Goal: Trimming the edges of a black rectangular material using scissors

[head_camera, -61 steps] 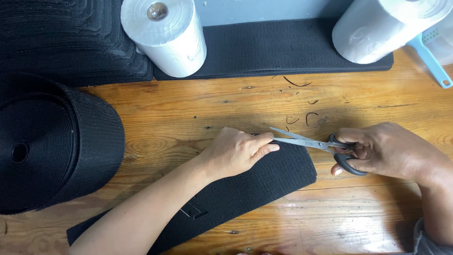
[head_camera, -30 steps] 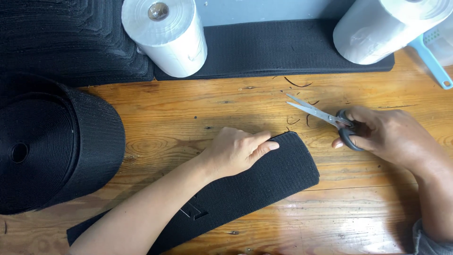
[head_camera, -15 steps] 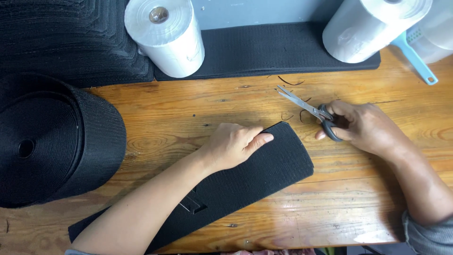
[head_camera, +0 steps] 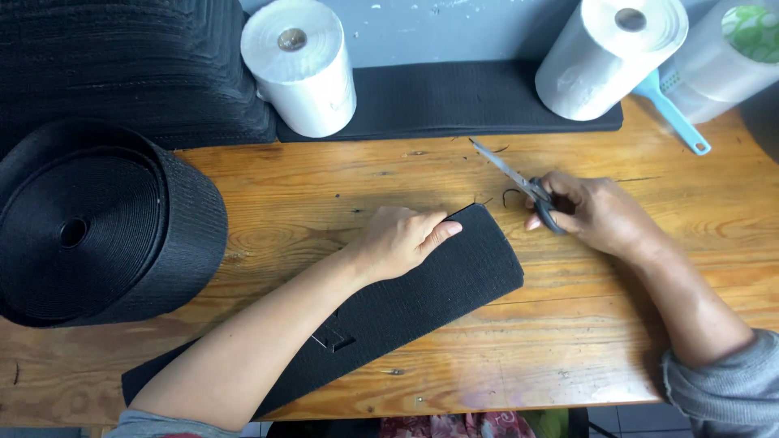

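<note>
A wide black elastic strip [head_camera: 438, 288] lies slanted across the wooden table [head_camera: 341, 186], its rounded end near the middle. My left hand [head_camera: 399, 241] rests flat on that end, fingers together, pressing it down. To the right, my right hand [head_camera: 596, 212] grips a pair of scissors [head_camera: 519, 182] by the dark handles. The closed blades point up and left, just off the strip. A few thin black trimmings lie on the wood beside the blades.
A big roll of black webbing [head_camera: 97, 223] stands at the left. Stacked black strips [head_camera: 446, 97] lie along the back. Two white rolls [head_camera: 302, 65] [head_camera: 608, 57] stand on them. A blue-handled tool [head_camera: 677, 118] and a clear roll [head_camera: 730, 57] are at the far right.
My right hand has lifted the scissors off the strip's edge and drawn them up and back to the right. My left hand has stayed pressed on the strip.
</note>
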